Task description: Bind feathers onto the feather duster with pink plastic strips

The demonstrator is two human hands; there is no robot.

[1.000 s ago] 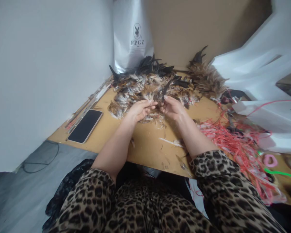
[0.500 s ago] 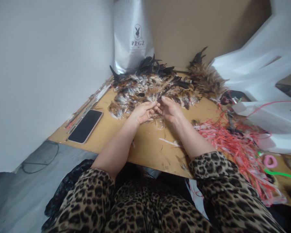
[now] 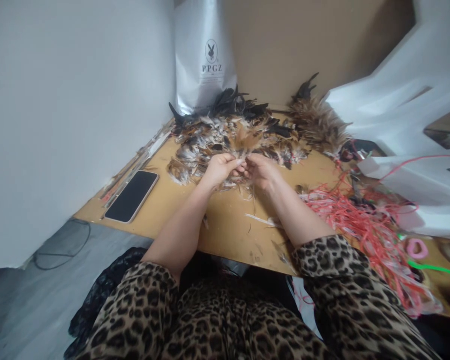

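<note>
Both hands, left hand (image 3: 220,170) and right hand (image 3: 261,171), pinch a small feather bunch (image 3: 243,146) over the plywood tabletop (image 3: 225,220); feather pile (image 3: 225,135) behind, silver bag (image 3: 204,55) against the wall.

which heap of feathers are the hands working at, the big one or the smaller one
The big mixed brown, black and white feather heap: both the left hand and right hand touch its near edge. The smaller brown bunch lies apart, far right.

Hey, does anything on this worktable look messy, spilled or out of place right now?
Yes. A tangle of pink strings sprawls over the table's right side and hangs past its front edge. Loose feather scraps litter the board near the person's right forearm. The phone lies flat beside the wall.
</note>
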